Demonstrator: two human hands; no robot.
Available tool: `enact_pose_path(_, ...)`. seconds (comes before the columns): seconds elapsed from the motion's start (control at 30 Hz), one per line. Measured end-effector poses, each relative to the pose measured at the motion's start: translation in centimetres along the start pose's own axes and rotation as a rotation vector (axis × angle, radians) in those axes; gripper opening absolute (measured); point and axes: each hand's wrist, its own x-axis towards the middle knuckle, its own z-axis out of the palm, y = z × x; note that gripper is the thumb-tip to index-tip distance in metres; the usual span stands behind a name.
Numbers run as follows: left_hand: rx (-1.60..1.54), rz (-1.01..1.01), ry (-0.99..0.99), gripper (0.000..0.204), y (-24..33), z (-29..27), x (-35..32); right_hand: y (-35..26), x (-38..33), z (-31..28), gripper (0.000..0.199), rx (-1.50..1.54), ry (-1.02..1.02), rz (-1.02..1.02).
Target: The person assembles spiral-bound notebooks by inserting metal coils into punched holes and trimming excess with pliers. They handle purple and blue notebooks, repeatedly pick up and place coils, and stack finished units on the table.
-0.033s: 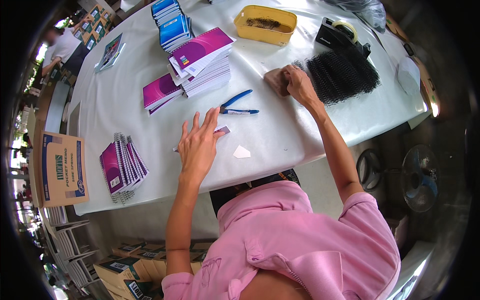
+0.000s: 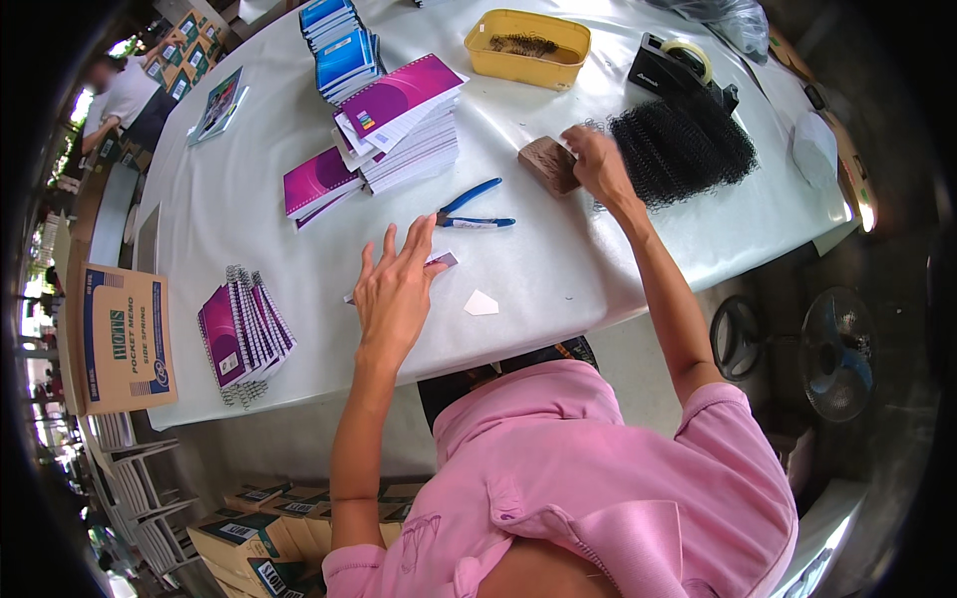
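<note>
My left hand (image 2: 392, 289) lies with fingers spread over a small purple notebook (image 2: 439, 261), most of it hidden under the palm. Just beyond its fingertips are blue-handled pliers (image 2: 469, 207), their handles apart. Slightly blurred, my right hand (image 2: 598, 167) has its fingers pinched together at the edge of a brown block (image 2: 547, 165). What they hold, if anything, I cannot make out. Right beside this hand spreads a pile of black spiral binding coils (image 2: 688, 148). A small white paper scrap (image 2: 481, 303) lies nearer to me, between the hands.
Purple notebooks (image 2: 409, 95) and blue ones (image 2: 347, 60) are stacked at the far left. Coil-bound notebooks (image 2: 244, 334) lie near left. A yellow tub (image 2: 528, 50) holds coils; a tape dispenser (image 2: 670, 65) stands far right. A carton (image 2: 125, 339) is beside the table.
My right hand has shifted slightly, and the brown block has moved a little left and turned, showing more of its top. The left hand has stayed in place.
</note>
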Motion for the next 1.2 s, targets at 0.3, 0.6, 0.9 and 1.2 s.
enact_pose_path(0.3, -0.03, -0.014, 0.002, 0.059, 0.2, -0.4, 0.0, 1.6, 3.4, -0.6, 0.019, -0.542, -0.182, 0.082)
enact_pose_path(0.6, -0.019, 0.041, 0.02, 0.055, -0.3, -0.3, 0.2, 1.3, 3.9, -2.6, 0.017, -0.318, -0.257, 0.026)
enact_pose_path(0.9, -0.034, 0.028, 0.035, 0.055, -0.5, -0.5, 0.6, -12.3, -0.1, -4.5, 0.022, 0.589, -0.464, -0.225)
enact_pose_path(1.2, -0.01, 0.059, 0.044, 0.056, -1.0, 0.1, 0.7, -13.7, -1.3, -1.2, 0.018, 0.786, -0.621, -0.138)
